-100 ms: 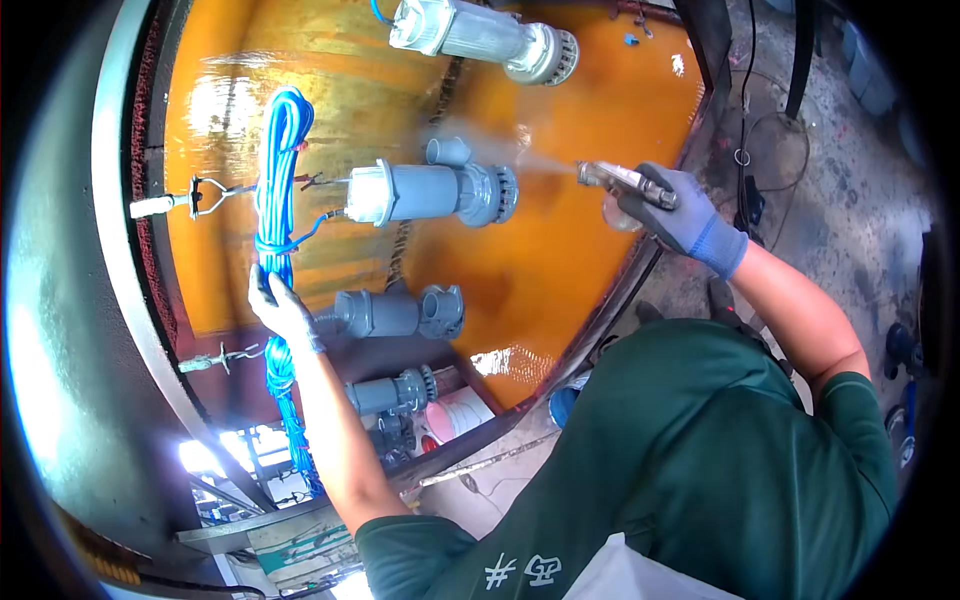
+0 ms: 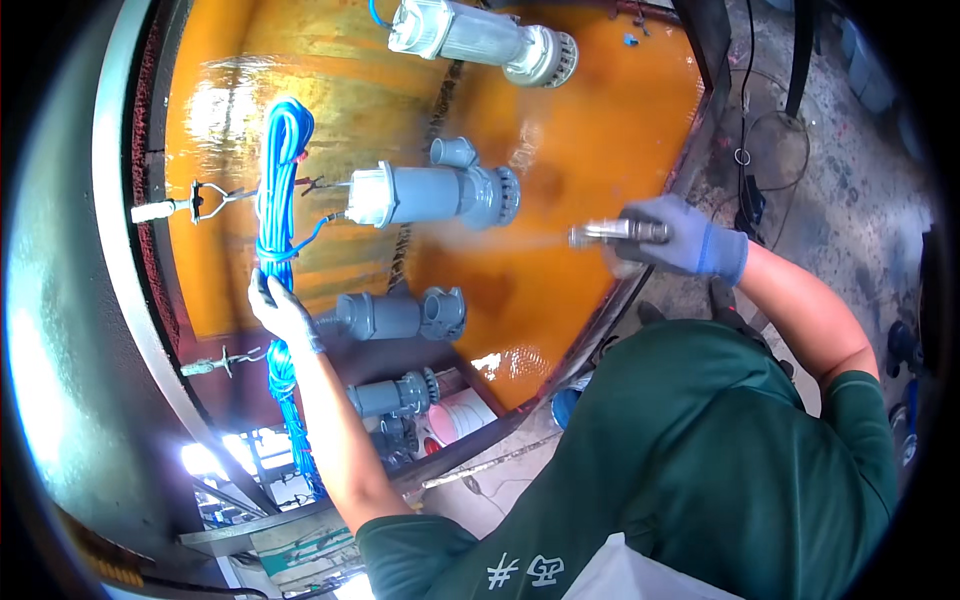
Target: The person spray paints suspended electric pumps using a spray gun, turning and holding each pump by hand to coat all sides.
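Observation:
My gloved left hand is closed round a hanging bundle of blue cable, below its upper loop. From this bundle a lead runs to a grey pump, which hangs from a hook. In its grey-blue glove my right hand grips a metal spray gun. The gun's nozzle points left, standing off to the right of the pump and slightly lower in view. A faint pale mist spreads from it just under the pump. The fingers round the gun's handle are partly hidden.
Another pump, pale and shiny, hangs at the top. More grey pumps hang below. Behind them is a glossy orange-coated booth wall. A pink-and-white bucket stands low in the booth. A black hose trails at the right.
My right hand has turned and lowered the spray gun, so the mist has shifted from above the pump's outlet to beneath its body. My left hand stays on the cable bundle.

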